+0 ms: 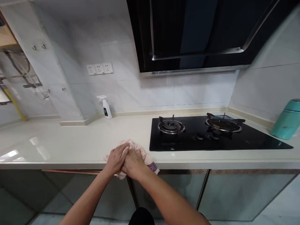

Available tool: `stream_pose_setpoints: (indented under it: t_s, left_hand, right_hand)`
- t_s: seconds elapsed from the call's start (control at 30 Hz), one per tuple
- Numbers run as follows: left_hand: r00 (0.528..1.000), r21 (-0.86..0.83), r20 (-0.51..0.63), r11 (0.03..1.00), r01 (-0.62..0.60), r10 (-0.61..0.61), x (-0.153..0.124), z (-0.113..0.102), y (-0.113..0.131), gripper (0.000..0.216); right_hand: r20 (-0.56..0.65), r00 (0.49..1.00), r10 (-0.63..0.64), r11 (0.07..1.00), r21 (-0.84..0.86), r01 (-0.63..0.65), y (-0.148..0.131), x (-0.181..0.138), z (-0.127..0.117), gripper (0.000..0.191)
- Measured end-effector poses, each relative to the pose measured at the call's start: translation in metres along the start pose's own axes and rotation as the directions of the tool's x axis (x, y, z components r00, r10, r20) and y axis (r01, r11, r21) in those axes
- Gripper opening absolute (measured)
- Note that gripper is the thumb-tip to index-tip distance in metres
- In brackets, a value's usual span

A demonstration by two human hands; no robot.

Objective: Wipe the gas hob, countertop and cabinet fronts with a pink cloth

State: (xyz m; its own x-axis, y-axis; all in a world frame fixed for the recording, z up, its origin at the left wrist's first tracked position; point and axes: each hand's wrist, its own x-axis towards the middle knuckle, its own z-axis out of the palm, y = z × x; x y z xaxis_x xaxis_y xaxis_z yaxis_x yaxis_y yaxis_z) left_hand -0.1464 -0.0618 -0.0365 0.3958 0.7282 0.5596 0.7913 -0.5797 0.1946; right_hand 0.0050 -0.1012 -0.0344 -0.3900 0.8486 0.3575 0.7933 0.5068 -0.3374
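Note:
A pale pink cloth (145,158) with a purple patch at one corner lies bunched on the front edge of the white counter (77,140), part of it hanging over. My left hand (116,158) presses on the cloth's left side, fingers together and touching the other hand. Against it, my right hand (134,162) is curled over the middle of the cloth, gripping it. Both hands hide much of the fabric beneath them.
A black gas hob (185,140) with two burners is set into the counter on the right. A white spray bottle (106,108) stands by the wall. At the far right is a teal flask (286,120). A black range hood (192,34) hangs above.

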Motion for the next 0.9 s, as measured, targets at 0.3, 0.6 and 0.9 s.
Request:
stream_pose_setpoints:
  t_s: [0.3, 0.6, 0.9]
  left_hand:
    - [1.0, -0.094, 0.024, 0.995, 0.012, -0.01, -0.013, 0.06, 0.083, 0.048]
    - [0.906, -0.496, 0.231, 0.844, -0.205, 0.356, 0.022, 0.063, 0.165, 0.051]
    - [0.988, 0.088, 0.13, 0.994, 0.072, -0.083, 0.047, 0.043, 0.022, 0.044]
  right_hand:
    - [-0.297, 0.949, -0.103, 0.991, -0.107, 0.075, 0.075, -0.096, -0.024, 0.042]
    - [-0.441, 0.886, 0.145, 0.939, -0.221, -0.264, 0.189, -0.199, -0.097, 0.015]
    - [-0.591, 0.406, 0.697, 0.697, 0.426, -0.576, 0.239, -0.24, -0.175, 0.028]
